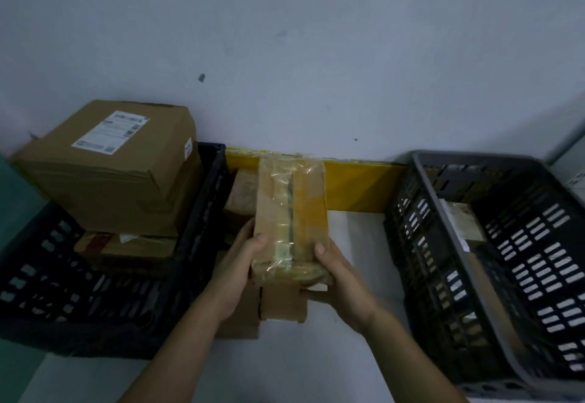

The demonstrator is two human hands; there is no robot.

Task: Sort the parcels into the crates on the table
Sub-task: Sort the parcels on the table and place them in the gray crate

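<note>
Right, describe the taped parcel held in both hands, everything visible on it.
The taped parcel is a long brown cardboard box wrapped in glossy, wrinkled clear tape, with a pale strip running along its top. It is held lengthwise away from the person, between the two crates. The left hand grips its near left side, the right hand its near right corner. More cardboard lies beneath it.

1. Parcel (291, 212): brown cardboard, glossy crinkled clear tape.
2. Big box (117, 165): matt cardboard, white paper label.
3. Left crate (95, 301): black perforated plastic.
4. Right crate (443, 276): grey perforated plastic.
5. Wall (316, 38): matt, scuffed.
</note>
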